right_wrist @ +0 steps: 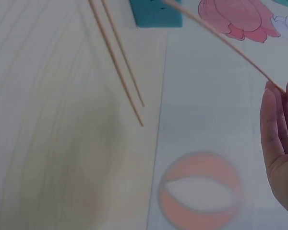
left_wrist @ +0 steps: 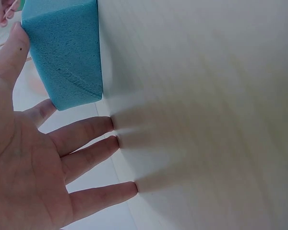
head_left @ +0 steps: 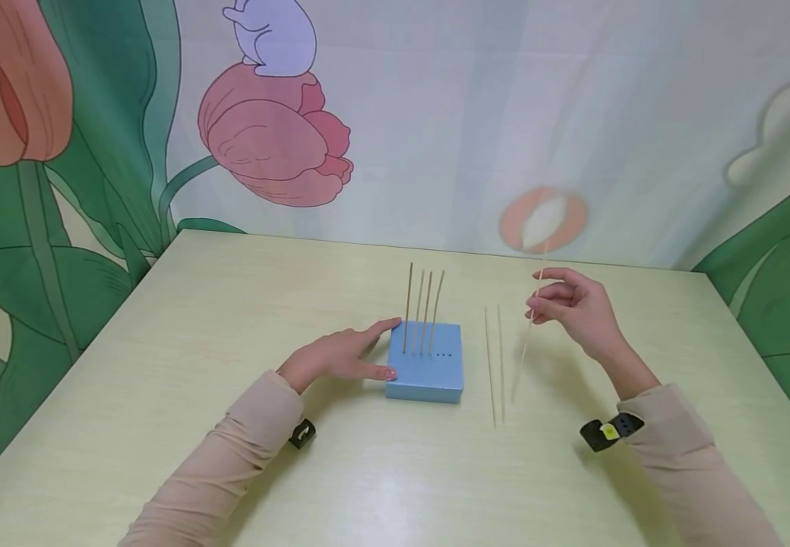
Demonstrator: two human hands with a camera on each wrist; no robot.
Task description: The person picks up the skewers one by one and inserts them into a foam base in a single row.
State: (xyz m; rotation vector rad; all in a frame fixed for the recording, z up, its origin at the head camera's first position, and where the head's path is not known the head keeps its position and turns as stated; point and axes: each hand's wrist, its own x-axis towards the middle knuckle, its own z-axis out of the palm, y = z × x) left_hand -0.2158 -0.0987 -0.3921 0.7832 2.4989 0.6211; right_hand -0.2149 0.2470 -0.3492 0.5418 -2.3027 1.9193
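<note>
A blue foam block (head_left: 426, 370) lies mid-table with several thin wooden sticks (head_left: 424, 310) standing upright in a row of holes. My left hand (head_left: 340, 354) rests flat against the block's left side, thumb at its front corner and forefinger along its back edge; the left wrist view shows straight fingers (left_wrist: 86, 132) on the table beside the block (left_wrist: 65, 50). My right hand (head_left: 573, 304) is raised to the right of the block and pinches one long stick (head_left: 530, 323) that slants down towards the table. The same stick (right_wrist: 221, 40) crosses the right wrist view.
Two loose sticks (head_left: 494, 361) lie side by side on the pale wooden table (head_left: 197, 319) between the block and my right hand; they also show as sticks (right_wrist: 117, 57) in the right wrist view. A flower-print backdrop (head_left: 279, 137) rises behind the table's far edge.
</note>
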